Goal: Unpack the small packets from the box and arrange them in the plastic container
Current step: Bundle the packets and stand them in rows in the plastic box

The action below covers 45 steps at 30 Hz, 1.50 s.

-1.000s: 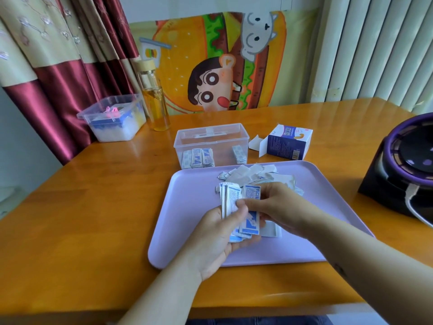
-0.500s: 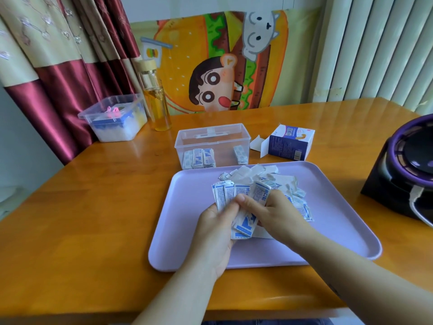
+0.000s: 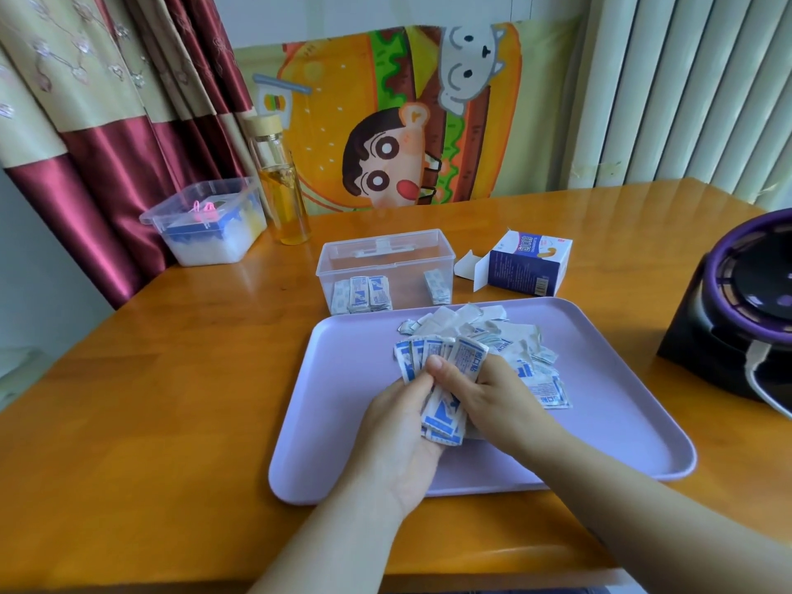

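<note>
Over the lilac tray (image 3: 343, 422), the left hand (image 3: 398, 426) and right hand (image 3: 497, 405) held a fanned stack of packets (image 3: 465, 360), fingers (image 3: 441, 366) curled round it, while other packets stood in the plastic container (image 3: 385, 259) near the opened box (image 3: 529, 267).

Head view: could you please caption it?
Left hand and right hand hold packets over purple tray, plastic container behind.

Before you: glossy orange wooden table (image 3: 171, 400), matt lilac plastic tray (image 3: 325, 422), clear smooth plastic container (image 3: 385, 267), crinkled blue-white paper packets (image 3: 467, 358).
</note>
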### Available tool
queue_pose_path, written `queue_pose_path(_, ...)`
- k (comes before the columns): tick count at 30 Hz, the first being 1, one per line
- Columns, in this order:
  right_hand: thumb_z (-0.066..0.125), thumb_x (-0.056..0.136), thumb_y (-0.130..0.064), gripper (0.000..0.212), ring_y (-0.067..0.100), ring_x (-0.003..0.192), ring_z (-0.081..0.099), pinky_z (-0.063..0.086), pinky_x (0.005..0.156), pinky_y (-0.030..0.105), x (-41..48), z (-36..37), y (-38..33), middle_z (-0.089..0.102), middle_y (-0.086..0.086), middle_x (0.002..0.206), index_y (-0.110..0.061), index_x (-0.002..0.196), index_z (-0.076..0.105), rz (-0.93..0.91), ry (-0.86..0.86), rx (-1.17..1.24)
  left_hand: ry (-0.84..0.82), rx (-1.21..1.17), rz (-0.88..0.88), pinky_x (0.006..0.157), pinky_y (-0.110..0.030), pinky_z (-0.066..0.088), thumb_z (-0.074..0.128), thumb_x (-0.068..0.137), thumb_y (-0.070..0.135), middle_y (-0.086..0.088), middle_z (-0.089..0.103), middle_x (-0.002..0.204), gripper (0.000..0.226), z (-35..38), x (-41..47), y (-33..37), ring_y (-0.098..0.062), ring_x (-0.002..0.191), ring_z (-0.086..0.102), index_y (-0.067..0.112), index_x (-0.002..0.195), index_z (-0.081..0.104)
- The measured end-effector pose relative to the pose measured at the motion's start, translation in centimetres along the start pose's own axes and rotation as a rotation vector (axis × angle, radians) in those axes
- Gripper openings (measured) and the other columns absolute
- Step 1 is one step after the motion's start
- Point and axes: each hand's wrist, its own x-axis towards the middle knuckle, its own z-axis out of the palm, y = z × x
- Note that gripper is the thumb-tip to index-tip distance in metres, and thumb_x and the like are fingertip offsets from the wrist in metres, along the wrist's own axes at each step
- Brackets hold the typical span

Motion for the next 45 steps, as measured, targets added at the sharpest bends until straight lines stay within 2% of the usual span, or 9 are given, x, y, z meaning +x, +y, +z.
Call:
queue_pose_path(5,0.066,0.085,-0.032,0.025,-0.001,0.049,0.057,0.045,0.047,0.016,0.3,-0.8,-1.2,0.059,-0.007,0.056,-0.014,0.071,0.057,-0.027,-0.022,-0.178,-0.160,0.016,-0.226,0.083,-0.042,0.055,0.037,0.098,0.017,-0.014,0.069,0.112,0.033,-1.0,-0.8,0.9,-0.027,0.101,0.068,0.010,0.120,0.059)
queue_pose_path(10,0.065,0.076,-0.046,0.049,0.009,0.068,0.061,0.050,0.060,0.022,0.8,-1.6,-2.4,0.067,0.009,0.079,-0.002,0.097,0.062,0.031,-0.243,-0.163,-0.193,0.170,-0.318,0.055,-0.028,0.054,0.053,0.087,0.004,-0.009,0.068,0.078,0.017,-1.6,-1.2,1.3,-0.015,0.068,0.059,0.008,0.099,0.064)
queue_pose_path(13,0.050,0.088,-0.046,0.036,-0.003,0.067,0.060,0.045,0.053,0.012,1.1,-1.8,-3.2,0.068,-0.008,0.084,-0.021,0.111,0.061,0.021,-0.168,-0.136,-0.205,0.185,-0.371,0.051,-0.026,0.052,0.060,0.078,0.008,-0.008,0.061,0.079,0.027,-1.9,-1.0,1.5,-0.016,0.069,0.056,0.006,0.105,0.061)
queue_pose_path(20,0.038,0.098,-0.034,0.033,0.008,0.059,0.058,0.048,0.054,0.018,0.8,-1.3,-4.0,0.067,0.002,0.091,-0.018,0.110,0.065,-0.165,-0.330,-0.385,-0.243,0.238,-0.361,0.039,-0.015,0.030,0.062,0.075,0.013,-0.003,0.056,0.071,0.017,-1.4,-1.1,1.9,-0.011,0.061,0.054,0.012,0.091,0.059)
queue_pose_path(24,0.039,0.093,-0.041,0.039,0.002,0.082,0.058,0.046,0.072,0.011,2.5,-4.7,-6.1,0.067,-0.006,0.100,-0.022,0.117,0.062,-0.239,-0.226,-0.418,-0.169,0.182,-0.245,0.037,-0.013,0.028,0.060,0.075,0.017,0.001,0.047,0.062,0.024,-1.6,-0.8,2.7,-0.006,0.052,0.043,0.012,0.098,0.065)
queue_pose_path(27,0.056,0.092,-0.031,0.018,-0.003,0.082,0.062,0.047,0.073,0.011,3.4,-7.9,-6.0,0.070,-0.012,0.098,-0.026,0.105,0.069,-0.185,-0.301,-0.940,-0.088,0.094,-0.183,0.037,-0.014,0.033,0.057,0.074,0.018,0.002,0.044,0.058,0.023,-2.4,-0.3,3.9,-0.005,0.046,0.042,0.012,0.095,0.064)
queue_pose_path(30,0.068,0.084,-0.031,0.027,0.003,0.087,0.058,0.045,0.078,0.017,3.0,-8.7,-3.9,0.067,-0.010,0.107,-0.026,0.111,0.066,-0.022,-0.456,-1.260,-0.069,0.067,-0.159,0.038,-0.014,0.036,0.057,0.074,0.018,0.003,0.045,0.057,0.022,-2.6,0.2,4.5,-0.005,0.045,0.043,0.013,0.094,0.064)
queue_pose_path(34,0.076,0.074,-0.038,0.045,0.011,0.090,0.054,0.044,0.079,0.023,3.0,-8.5,-2.5,0.062,-0.007,0.103,-0.024,0.113,0.060,0.091,-0.457,-1.284,-0.085,0.060,-0.170,0.038,-0.015,0.038,0.055,0.078,0.018,0.003,0.047,0.058,0.020,-2.1,0.5,4.2,-0.005,0.046,0.044,0.013,0.095,0.064)
queue_pose_path(45,0.065,0.082,-0.045,0.038,0.012,0.065,0.044,0.032,0.058,0.026,3.5,-10.1,-2.9,0.059,0.000,0.078,-0.008,0.092,0.068,0.201,-0.388,-1.187,-0.045,0.016,-0.149,0.040,-0.014,0.039,0.047,0.092,0.015,0.002,0.047,0.060,0.018,-2.6,0.3,4.0,-0.004,0.047,0.043,0.012,0.100,0.063)
